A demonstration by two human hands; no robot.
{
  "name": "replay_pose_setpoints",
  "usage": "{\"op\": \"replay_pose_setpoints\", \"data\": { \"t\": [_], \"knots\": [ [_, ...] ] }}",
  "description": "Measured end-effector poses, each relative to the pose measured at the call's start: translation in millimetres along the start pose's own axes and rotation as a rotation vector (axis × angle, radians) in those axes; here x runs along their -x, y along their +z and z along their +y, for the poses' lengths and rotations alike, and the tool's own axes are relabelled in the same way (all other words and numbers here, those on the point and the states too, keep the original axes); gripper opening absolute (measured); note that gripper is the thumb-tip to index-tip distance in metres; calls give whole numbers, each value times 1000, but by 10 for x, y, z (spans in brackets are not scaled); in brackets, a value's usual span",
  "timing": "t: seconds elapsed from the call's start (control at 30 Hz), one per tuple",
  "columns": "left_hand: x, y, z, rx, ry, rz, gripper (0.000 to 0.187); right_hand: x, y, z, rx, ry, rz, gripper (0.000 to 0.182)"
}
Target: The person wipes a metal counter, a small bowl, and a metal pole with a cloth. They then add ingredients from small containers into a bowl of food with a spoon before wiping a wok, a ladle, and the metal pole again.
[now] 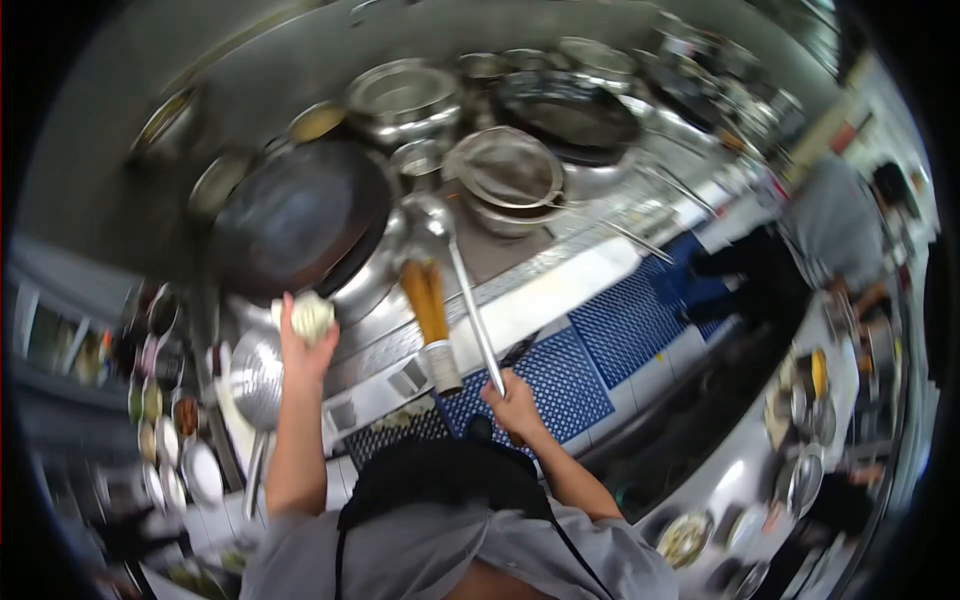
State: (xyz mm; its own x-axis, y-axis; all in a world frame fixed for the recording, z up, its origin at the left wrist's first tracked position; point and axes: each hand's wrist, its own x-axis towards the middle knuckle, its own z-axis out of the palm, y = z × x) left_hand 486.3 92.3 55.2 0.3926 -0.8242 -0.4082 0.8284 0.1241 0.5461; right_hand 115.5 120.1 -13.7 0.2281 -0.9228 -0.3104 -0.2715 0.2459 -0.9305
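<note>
My left hand (310,350) is closed around a crumpled whitish cloth (305,316), at the near rim of a large dark wok (300,215) on the stove. In my right hand (515,405) is the end of the long handle of a metal ladle (462,270). The ladle's bowl lies over the steel stovetop, just right of the wok. Between the two hands a bamboo wok brush (428,315) rests across the stove's front edge. A perforated skimmer (258,375) lies left of my left forearm.
A mesh strainer (510,168) sits over a pot right of the ladle. Behind it stands a second wok (568,115). A large metal pot (402,95) is at the back. To the right, a person in grey (835,215) stands by a counter (720,470) with bowls.
</note>
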Motion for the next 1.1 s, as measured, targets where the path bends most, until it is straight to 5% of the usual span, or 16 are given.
{"op": "replay_pose_setpoints", "data": {
  "t": [0.03, 0.07, 0.23, 0.33, 0.4, 0.53, 0.7, 0.87, 0.93, 1.1],
  "knots": [
    [82, -82, -174, 6, -103, -117, 25, 83, 39, 194, 109, -133, 85, 15],
    [116, -101, -396, 9, -143, 61, 24, 190, 93, 344, 199, -377, 196, 17],
    [685, -74, -1148, -554, -385, -299, 39, 1067, 382, -22, 85, 111, 179, 17],
    [870, -225, -1521, -593, -383, -528, 47, 1453, 716, 75, -41, 126, 235, 19],
    [919, -326, -1692, -439, -553, -746, 62, 1724, 907, 7, -46, 8, 329, 21],
    [1311, -134, -1880, -422, -626, -1069, 85, 2291, 1120, -172, -164, 162, 402, 23],
    [1655, 232, -2059, -340, -720, -1068, 66, 2814, 1107, -401, -383, 276, 450, 25],
    [1898, 663, -2123, -374, -741, -952, 44, 3235, 850, -297, -575, 207, 224, 26],
    [1962, 712, -2195, -335, -750, -957, 44, 3342, 756, -173, -815, 117, 125, 30],
    [1995, 884, -2287, -335, -665, -909, 38, 3658, 503, 199, -789, 158, 94, 37]
  ]
}}
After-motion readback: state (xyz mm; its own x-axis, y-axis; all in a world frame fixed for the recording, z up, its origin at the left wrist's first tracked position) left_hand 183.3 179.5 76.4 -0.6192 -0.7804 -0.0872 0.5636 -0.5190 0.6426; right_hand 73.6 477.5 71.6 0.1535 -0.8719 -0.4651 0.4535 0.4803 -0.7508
